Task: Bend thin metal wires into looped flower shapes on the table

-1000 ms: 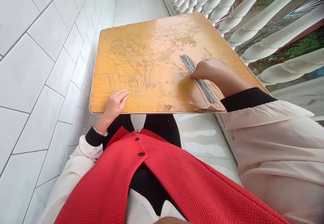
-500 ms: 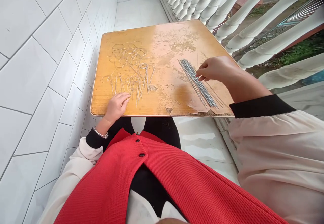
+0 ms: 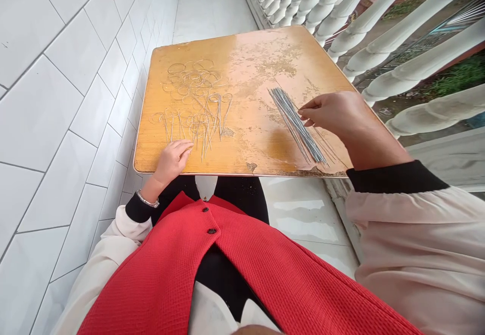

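A worn wooden table [image 3: 246, 138] stands in front of me. On its right half lies a bundle of straight thin metal wires [image 3: 293, 123]. My right hand [image 3: 333, 112] hovers just right of the bundle, fingers pinched together on a thin wire that I can barely see. Several wires bent into loops [image 3: 193, 100] lie spread on the left half. My left hand [image 3: 172, 158] rests at the table's near edge beside the looped wires, fingers loosely curled and lying on the wood, holding nothing.
A white tiled wall [image 3: 56, 97] runs along the left of the table. A white balustrade [image 3: 379, 32] borders the right side. White floor tiles [image 3: 212, 14] stretch beyond the table. My red vest [image 3: 227, 274] fills the lower view.
My right hand lifted off the bundle of straight wires and drew back to the right with its fingers pinched. The left hand stayed in place.
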Motion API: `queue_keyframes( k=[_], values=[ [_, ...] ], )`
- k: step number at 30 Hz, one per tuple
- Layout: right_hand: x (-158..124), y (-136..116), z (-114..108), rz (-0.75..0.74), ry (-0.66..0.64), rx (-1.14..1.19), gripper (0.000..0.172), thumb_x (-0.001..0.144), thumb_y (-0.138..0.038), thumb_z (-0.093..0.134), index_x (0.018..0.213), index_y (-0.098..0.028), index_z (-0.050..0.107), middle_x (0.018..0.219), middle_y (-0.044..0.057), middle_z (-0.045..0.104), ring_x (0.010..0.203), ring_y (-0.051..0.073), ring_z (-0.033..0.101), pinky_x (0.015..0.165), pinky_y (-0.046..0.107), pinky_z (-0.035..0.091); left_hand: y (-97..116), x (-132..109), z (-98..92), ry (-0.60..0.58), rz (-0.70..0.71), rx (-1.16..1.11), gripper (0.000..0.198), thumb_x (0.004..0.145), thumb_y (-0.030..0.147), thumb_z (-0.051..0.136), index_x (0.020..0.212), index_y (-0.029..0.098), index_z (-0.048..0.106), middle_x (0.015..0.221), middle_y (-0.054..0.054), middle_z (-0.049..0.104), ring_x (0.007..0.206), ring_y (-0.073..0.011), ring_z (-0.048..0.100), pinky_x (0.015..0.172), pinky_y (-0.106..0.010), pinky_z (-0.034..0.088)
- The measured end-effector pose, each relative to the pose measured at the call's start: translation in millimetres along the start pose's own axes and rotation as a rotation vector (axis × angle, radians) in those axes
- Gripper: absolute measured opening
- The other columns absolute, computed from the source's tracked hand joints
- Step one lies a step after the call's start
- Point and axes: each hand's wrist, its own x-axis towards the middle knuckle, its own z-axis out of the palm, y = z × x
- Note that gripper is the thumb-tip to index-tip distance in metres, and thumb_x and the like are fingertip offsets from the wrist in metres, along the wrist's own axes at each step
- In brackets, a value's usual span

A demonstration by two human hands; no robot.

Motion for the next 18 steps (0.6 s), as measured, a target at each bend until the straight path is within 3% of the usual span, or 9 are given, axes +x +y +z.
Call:
queue_keyframes(
  k=[5, 8, 11, 14, 18],
  values=[
    [1.5, 2.4, -0.8, -0.051, 0.074, -0.093, 0.021, 0.086, -0.009, 0.061, 0.068, -0.020, 0.057, 0.058, 0.006, 0.060, 0.077, 0.018, 0.061, 0.070, 0.031, 0.043, 4.3, -3.6, -0.6, -0.001, 0.015, 0.019, 0.021, 0.097, 0.021, 0.056, 0.107, 0.016, 0.074, 0.109, -0.010, 0.079, 0.106, -0.0202, 0.074, 0.097, -0.038, 0.060],
    [-5.4, 0.0, 1.2, -0.091, 0.045, 0.111, 0.022, 0.086, -0.007, 0.061, 0.068, -0.019, 0.057, 0.056, 0.003, 0.057, 0.064, 0.014, 0.058, 0.065, 0.031, 0.044, 2.8, -3.1, -3.7, 0.024, 0.050, 0.017, 0.023, 0.099, 0.023, 0.055, 0.111, 0.015, 0.072, 0.110, -0.010, 0.079, 0.106, -0.0188, 0.075, 0.096, -0.035, 0.061],
    [-17.5, -9.0, 13.3, -0.281, -0.226, 0.498, 0.018, 0.083, -0.002, 0.063, 0.072, -0.017, 0.062, 0.061, 0.002, 0.063, 0.048, 0.009, 0.050, 0.050, 0.027, 0.039, -1.2, 10.4, -15.0, 0.049, 0.090, 0.038, 0.029, 0.102, 0.031, 0.052, 0.119, 0.015, 0.069, 0.116, -0.011, 0.078, 0.111, -0.0189, 0.073, 0.100, -0.035, 0.059],
    [-27.5, -24.2, 33.4, -0.465, -0.570, 0.674, 0.010, 0.078, -0.010, 0.074, 0.074, -0.017, 0.067, 0.055, 0.000, 0.061, 0.040, 0.007, 0.043, 0.040, 0.025, 0.030, -1.7, 39.6, -30.7, 0.052, 0.071, 0.078, 0.034, 0.102, 0.038, 0.049, 0.126, 0.020, 0.065, 0.129, -0.011, 0.071, 0.123, -0.0211, 0.068, 0.109, -0.039, 0.054],
    [-34.0, -44.3, 54.1, -0.599, -0.732, 0.743, 0.009, 0.076, -0.025, 0.081, 0.077, -0.020, 0.075, 0.052, -0.003, 0.058, 0.040, 0.006, 0.039, 0.037, 0.023, 0.025, 1.3, 80.5, -42.0, -0.004, 0.080, 0.031, 0.035, 0.092, 0.043, 0.066, 0.121, 0.022, 0.065, 0.132, -0.009, 0.065, 0.130, -0.0300, 0.061, 0.113, -0.052, 0.048]
  ],
)
